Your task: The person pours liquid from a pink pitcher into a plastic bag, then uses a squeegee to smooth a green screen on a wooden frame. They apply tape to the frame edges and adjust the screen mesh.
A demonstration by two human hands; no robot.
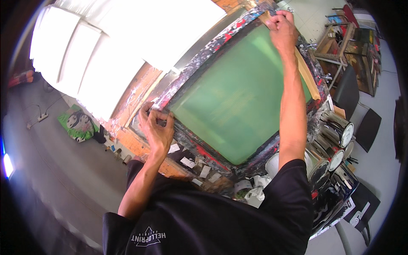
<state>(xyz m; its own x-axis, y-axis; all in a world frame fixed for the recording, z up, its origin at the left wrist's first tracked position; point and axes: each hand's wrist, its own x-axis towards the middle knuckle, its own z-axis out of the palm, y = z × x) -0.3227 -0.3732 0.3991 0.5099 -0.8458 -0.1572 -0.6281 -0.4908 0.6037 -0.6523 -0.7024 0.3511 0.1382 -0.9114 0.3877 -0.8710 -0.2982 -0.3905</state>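
My black shirt hides the near table edge. At nine o'clock my left hand (157, 129) pinches the paint-spattered screen frame (199, 55), fingers curled shut on its corner. At one o'clock my right hand (281, 26) closes on the wooden squeegee (307, 74); its fingertips are hard to make out.

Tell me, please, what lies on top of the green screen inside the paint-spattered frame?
A wooden squeegee rests along the far side of the green screen; the right hand grips its upper end. What lies under the mesh cannot be seen.
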